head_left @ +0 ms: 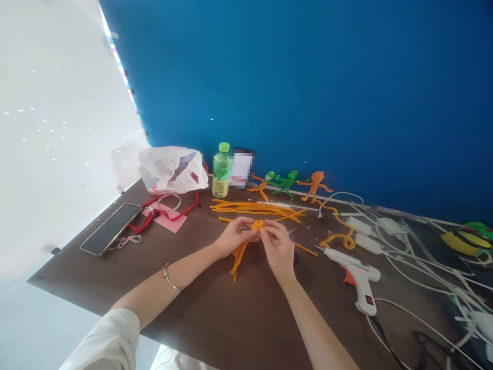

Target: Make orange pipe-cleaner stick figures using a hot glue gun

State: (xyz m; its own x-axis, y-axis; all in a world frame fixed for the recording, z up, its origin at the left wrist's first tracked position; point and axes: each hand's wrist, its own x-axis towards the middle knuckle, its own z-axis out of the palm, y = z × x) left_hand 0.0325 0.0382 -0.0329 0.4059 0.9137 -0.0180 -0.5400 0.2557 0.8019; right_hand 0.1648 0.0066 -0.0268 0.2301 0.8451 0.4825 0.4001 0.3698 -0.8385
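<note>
Between my fingertips sits a small orange pipe-cleaner piece [258,225], bunched into a rounded lump, with long stems [239,259] hanging below it. My left hand [235,237] pinches it from the left, and my right hand [278,247] pinches it from the right. Just behind the hands lies a bundle of loose orange pipe cleaners [254,207]. Another orange stem [306,249] pokes out to the right of my right hand. Part of a pair of scissors seems to show beside that hand, mostly hidden.
A white glue gun [358,275] lies at right among tangled white cables [416,257]. Pipe-cleaner figures [289,182] stand along the blue wall. Farther left are a green-capped bottle [221,172], a plastic bag [173,169], a pink paper [171,221] and a phone [111,228].
</note>
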